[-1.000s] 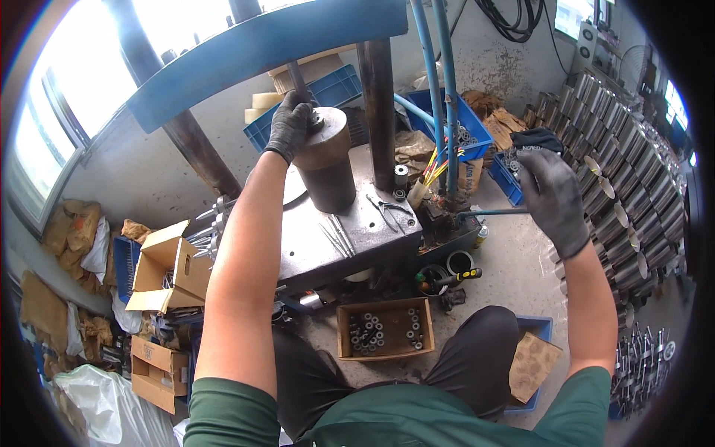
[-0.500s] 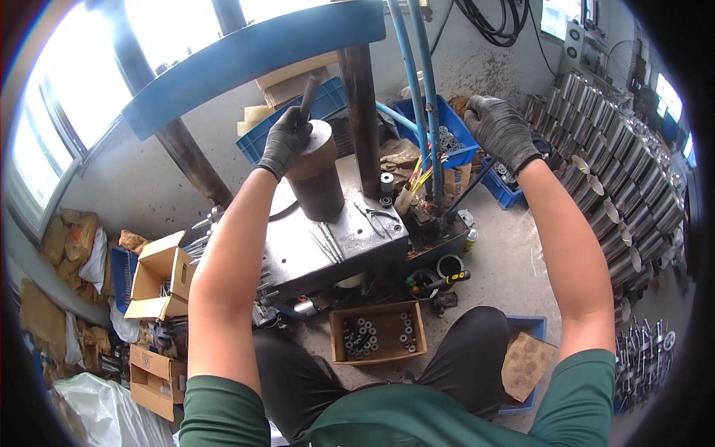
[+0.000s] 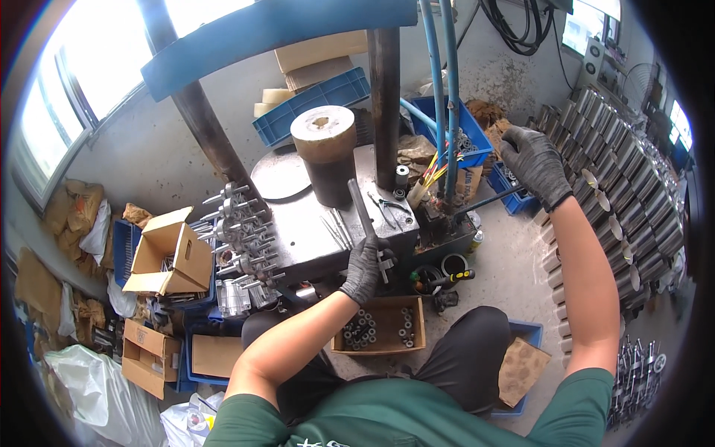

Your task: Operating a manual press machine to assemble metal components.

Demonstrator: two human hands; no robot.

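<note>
My left hand [image 3: 366, 262], gloved, is closed on a metal shaft [image 3: 358, 205] with a hub at its lower end, held in front of the press table [image 3: 294, 249]. Behind it stands a thick steel cylinder [image 3: 331, 182] with a pale, holed top, under the blue press beam [image 3: 275, 37]. My right hand [image 3: 532, 167], also gloved, is curled above the end of a dark lever [image 3: 488, 201] near the upright blue pipes [image 3: 451, 112]; what its fingers hold is hidden. Pliers [image 3: 387, 212] and several thin rods [image 3: 335, 231] lie on the table.
A wooden box of small rings [image 3: 417, 328] sits between my knees. Stacked steel tubes [image 3: 596, 149] line the right. Shafts with flanges [image 3: 242, 238] and cardboard boxes [image 3: 171, 253] are at the left. Blue crates [image 3: 313, 100] stand behind the press; a tray [image 3: 525, 402] is by my right knee.
My left hand has come down and toward me from the cylinder's top, bringing the shaft with it. My right hand moved up and left, then back right and slightly lower.
</note>
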